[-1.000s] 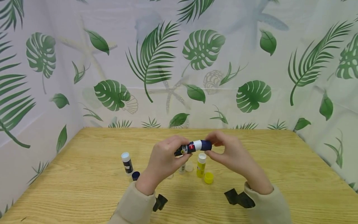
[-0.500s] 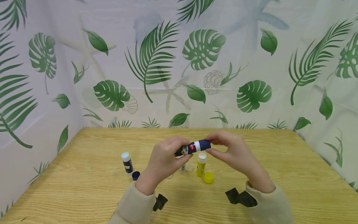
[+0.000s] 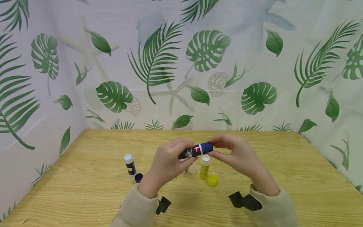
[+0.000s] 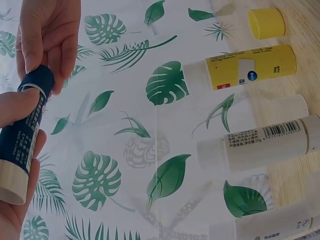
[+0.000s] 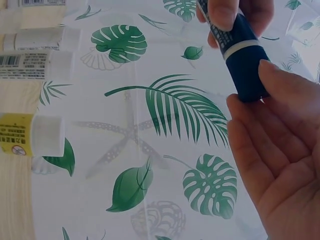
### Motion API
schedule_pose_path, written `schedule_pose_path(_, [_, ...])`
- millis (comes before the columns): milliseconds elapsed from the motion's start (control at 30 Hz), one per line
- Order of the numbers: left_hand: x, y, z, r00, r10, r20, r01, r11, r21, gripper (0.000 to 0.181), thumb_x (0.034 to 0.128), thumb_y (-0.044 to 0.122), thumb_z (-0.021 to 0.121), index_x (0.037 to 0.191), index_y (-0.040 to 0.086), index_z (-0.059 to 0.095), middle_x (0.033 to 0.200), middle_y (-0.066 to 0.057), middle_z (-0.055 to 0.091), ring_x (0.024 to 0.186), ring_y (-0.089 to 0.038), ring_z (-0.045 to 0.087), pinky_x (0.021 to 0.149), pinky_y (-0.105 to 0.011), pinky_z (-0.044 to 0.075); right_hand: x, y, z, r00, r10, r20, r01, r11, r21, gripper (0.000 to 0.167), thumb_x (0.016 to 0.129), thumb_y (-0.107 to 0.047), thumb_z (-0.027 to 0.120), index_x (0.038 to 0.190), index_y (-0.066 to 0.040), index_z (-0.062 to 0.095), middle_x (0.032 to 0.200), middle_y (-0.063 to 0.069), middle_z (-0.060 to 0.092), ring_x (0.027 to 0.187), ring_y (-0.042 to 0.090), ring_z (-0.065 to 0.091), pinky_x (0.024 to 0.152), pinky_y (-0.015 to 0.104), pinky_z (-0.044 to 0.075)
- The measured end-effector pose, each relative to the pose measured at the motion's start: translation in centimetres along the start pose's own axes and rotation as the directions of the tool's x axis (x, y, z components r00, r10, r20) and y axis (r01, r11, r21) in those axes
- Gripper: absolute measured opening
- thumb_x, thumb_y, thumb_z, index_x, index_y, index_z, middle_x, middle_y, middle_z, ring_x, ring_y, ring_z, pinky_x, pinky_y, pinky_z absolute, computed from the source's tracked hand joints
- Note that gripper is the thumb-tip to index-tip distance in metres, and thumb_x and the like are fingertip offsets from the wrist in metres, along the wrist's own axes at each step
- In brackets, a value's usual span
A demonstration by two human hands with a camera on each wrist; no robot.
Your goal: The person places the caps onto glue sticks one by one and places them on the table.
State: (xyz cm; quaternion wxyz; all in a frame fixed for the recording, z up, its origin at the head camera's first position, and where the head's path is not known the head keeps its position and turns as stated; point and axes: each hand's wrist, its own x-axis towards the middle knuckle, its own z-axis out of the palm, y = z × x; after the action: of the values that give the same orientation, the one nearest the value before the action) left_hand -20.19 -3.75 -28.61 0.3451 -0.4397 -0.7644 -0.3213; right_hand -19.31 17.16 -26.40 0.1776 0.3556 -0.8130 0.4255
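Above the table my left hand point(image 3: 168, 160) grips the body of a dark blue glue stick point(image 3: 196, 150), tilted slightly up to the right. With thumb and fingers my right hand point(image 3: 235, 154) pinches the blue cap point(image 3: 207, 148) at its upper end. A narrow white band shows between cap and body; the left wrist view also shows the white base point(image 4: 13, 182). Below the hands an uncapped yellow glue stick point(image 3: 204, 171) stands upright beside its yellow cap point(image 3: 212, 180). A white glue stick point(image 4: 267, 142) is mostly hidden behind my left hand in the head view.
On the left stands another dark blue glue stick point(image 3: 130, 167) with a white top, a blue cap point(image 3: 138, 178) near it. A pale cap point(image 3: 193, 170) lies beside the white stick. Leaf-printed cloth point(image 3: 175, 63) walls the wooden table point(image 3: 93, 198) at back and sides.
The white band on the held glue stick has narrowed as the blue cap slides down over it toward the body. Both hands otherwise stay almost in place.
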Motion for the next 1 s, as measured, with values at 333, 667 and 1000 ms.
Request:
schedule_pose_path(333, [-0.2,0.4,-0.1,1.000,0.006,-0.007,-0.006,1.000,-0.005,0.022,0.0682,0.004,0.075,0.087,0.002,0.064,0.087,-0.006,0.064,0.078,-0.011,0.060,0.068,-0.013,0.045,-0.3,0.2,0.3,0.998,-0.051,-0.022,0.053,0.994,0.095,0.025,0.069,0.009,0.069,0.092,0.004,0.063,0.089,0.011,0.063,0.081,0.013,0.061,0.072,0.030,0.049])
schedule_pose_path(667, [-0.3,1.2,-0.1,0.993,0.085,-0.083,-0.085,0.996,0.006,0.021,0.0667,0.004,0.076,0.084,-0.001,0.064,0.087,-0.009,0.064,0.077,-0.015,0.061,0.069,-0.014,0.046,-0.6,0.3,0.3,0.987,-0.138,-0.088,0.157,0.946,0.282,0.027,0.068,0.009,0.068,0.093,0.000,0.067,0.091,0.002,0.066,0.081,0.011,0.062,0.069,0.025,0.049])
schedule_pose_path(1000, [-0.4,1.9,0.1,0.984,0.123,-0.128,-0.121,0.992,0.022,0.022,0.0658,0.004,0.077,0.083,-0.002,0.065,0.087,-0.010,0.063,0.077,-0.016,0.061,0.070,-0.015,0.046,-1.1,0.0,0.0,0.989,-0.126,-0.083,0.145,0.946,0.291,0.024,0.070,0.007,0.068,0.093,0.000,0.067,0.088,-0.002,0.066,0.077,0.011,0.062,0.065,0.023,0.050])
